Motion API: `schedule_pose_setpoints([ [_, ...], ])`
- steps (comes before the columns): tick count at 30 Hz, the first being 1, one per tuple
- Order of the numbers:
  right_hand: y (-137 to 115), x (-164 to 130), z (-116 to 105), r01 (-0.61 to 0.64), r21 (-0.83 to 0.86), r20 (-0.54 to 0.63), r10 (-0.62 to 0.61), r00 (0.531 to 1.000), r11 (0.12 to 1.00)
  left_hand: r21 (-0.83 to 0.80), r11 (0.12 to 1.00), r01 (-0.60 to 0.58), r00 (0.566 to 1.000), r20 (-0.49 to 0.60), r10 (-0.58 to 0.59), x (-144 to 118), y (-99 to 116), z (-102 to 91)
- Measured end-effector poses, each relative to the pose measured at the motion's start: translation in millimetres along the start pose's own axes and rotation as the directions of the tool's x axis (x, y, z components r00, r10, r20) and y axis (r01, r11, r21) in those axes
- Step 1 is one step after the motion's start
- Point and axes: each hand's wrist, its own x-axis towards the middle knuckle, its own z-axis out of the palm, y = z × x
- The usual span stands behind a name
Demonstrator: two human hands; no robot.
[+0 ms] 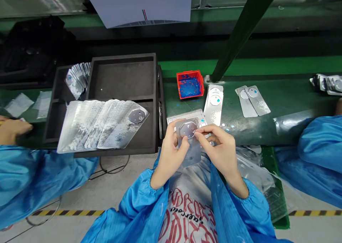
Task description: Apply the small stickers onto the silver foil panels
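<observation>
Your left hand clamps the panel, nearer you than the red bin | Your right hand: fingertips pinched narrow, contents unclear | Advisable: steady panel, light touch.

Shiny grey panel, slightly tilted

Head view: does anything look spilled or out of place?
Slightly: a few small pale dots lie loose on the green bench beyond the right hand, perhaps stray, since blue bits are gathered inside the red tray.
</observation>
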Motion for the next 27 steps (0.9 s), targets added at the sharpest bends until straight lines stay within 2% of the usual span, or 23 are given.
schedule_pose_setpoints([
  [3,-1,1,2,0.058,-0.047,-0.023,-0.059,0.998,0.997,0.008,1.000,-0.013,1.000,0.021,0.013,-2,-1,-1.0],
  [6,0,2,4,0.063,-0.050,-0.049,-0.066,0.997,0.997,0.008,1.000,-0.009,0.999,0.040,0.009,-3,-2,-1.7],
  [12,2,2,7,-0.008,-0.010,-0.070,0.007,0.998,1.000,0.023,1.000,0.001,1.000,0.029,-0.002,-3,-2,-2.2],
  [21,6,3,10,-0.096,0.142,-0.124,0.114,0.986,0.985,0.117,0.988,-0.102,0.994,0.060,0.095,-7,-6,0.4],
  [24,7,4,10,-0.113,0.140,-0.100,0.127,0.987,0.984,0.065,0.992,-0.104,0.994,0.036,0.102,-7,-6,0.9],
  [27,10,2,9,-0.088,0.127,-0.096,0.101,0.990,0.988,-0.067,0.996,-0.057,0.998,0.005,0.058,-6,-3,1.5],
])
